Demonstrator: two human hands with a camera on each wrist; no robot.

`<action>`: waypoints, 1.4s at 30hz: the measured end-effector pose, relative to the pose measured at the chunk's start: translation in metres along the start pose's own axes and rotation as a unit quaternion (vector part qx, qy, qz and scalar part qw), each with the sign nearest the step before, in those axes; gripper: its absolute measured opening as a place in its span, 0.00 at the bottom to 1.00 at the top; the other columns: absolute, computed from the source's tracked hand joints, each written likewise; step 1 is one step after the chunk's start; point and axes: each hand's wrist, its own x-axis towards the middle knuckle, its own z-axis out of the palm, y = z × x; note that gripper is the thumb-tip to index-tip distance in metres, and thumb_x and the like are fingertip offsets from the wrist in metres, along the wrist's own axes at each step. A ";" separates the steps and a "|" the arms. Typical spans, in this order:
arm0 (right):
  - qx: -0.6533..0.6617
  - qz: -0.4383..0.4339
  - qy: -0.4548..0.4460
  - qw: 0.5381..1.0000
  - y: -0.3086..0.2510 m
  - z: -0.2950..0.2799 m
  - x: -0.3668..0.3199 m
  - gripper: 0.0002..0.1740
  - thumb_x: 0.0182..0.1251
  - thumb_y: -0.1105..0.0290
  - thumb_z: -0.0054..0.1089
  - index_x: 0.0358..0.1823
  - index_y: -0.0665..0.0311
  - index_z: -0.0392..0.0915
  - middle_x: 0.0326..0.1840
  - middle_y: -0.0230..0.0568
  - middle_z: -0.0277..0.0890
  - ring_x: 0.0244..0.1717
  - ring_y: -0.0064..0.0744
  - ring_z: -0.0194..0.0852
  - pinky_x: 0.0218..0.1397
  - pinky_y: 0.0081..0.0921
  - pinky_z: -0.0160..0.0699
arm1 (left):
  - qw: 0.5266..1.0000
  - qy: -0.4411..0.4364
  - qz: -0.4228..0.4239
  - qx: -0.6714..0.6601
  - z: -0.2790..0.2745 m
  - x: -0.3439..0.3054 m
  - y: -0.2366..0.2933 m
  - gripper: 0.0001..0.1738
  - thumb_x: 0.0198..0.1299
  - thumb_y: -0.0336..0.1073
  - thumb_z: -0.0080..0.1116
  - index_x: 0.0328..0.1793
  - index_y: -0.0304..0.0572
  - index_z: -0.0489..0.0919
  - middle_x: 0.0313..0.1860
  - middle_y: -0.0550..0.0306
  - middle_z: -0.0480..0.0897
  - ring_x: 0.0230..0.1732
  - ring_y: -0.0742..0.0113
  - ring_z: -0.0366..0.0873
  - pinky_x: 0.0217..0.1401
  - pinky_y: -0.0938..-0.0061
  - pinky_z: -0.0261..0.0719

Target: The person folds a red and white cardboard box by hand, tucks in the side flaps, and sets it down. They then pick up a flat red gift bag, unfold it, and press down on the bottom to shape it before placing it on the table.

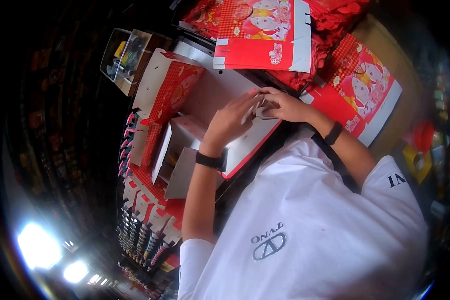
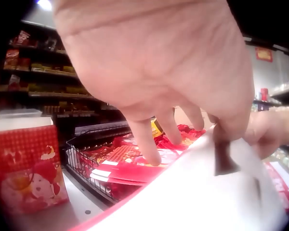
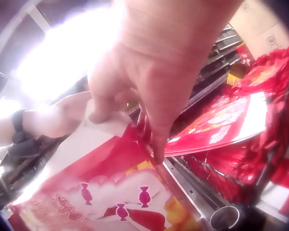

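Observation:
Both hands are at the upper edge of a red-and-white printed cardboard gift box, white inside. My left hand pinches this edge, its thumb on the white inner face and its fingers spread over the other side in the left wrist view. Close beside it, my right hand grips a pale flap at the corner. The right wrist view shows the printed outer face with pink candy shapes. Some right fingertips are hidden behind the card.
A red checked box stands up at the left, with open white flaps nearer. Flat printed boxes lie stacked on a wire basket of red material. A clear plastic container sits beyond. Stocked shelves line the background.

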 end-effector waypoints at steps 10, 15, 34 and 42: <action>-0.062 0.005 0.010 0.998 -0.017 -0.007 -0.002 0.27 0.73 0.67 0.73 0.70 0.65 0.80 0.86 0.52 0.61 0.84 0.49 0.63 0.81 0.38 0.69 | 0.990 0.033 0.090 0.102 0.009 0.012 -0.022 0.31 0.61 0.27 0.68 0.72 0.56 0.81 0.71 0.64 0.85 0.60 0.57 0.89 0.52 0.62 0.92; -0.071 0.015 0.001 0.997 -0.013 -0.010 -0.003 0.27 0.70 0.65 0.74 0.68 0.66 0.81 0.86 0.52 0.62 0.81 0.49 0.68 0.77 0.37 0.72 | 0.994 0.040 0.082 0.056 0.009 0.009 -0.030 0.32 0.61 0.23 0.67 0.72 0.56 0.81 0.73 0.63 0.83 0.62 0.52 0.88 0.56 0.61 0.92; -0.235 -0.021 0.006 0.972 -0.033 -0.009 -0.005 0.21 0.66 0.68 0.76 0.56 0.71 0.86 0.82 0.56 0.68 0.73 0.52 0.78 0.72 0.40 0.80 | 0.992 0.055 0.024 0.107 0.016 0.003 -0.026 0.35 0.65 0.23 0.59 0.77 0.67 0.80 0.77 0.63 0.80 0.72 0.51 0.82 0.62 0.59 0.90; -0.312 -0.164 0.071 0.933 -0.019 -0.005 -0.011 0.14 0.66 0.72 0.71 0.51 0.70 0.86 0.70 0.48 0.78 0.55 0.55 0.87 0.59 0.39 0.89 | 0.990 0.049 0.009 0.134 0.016 0.002 -0.018 0.40 0.64 0.23 0.58 0.82 0.69 0.76 0.79 0.63 0.79 0.75 0.52 0.80 0.60 0.61 0.91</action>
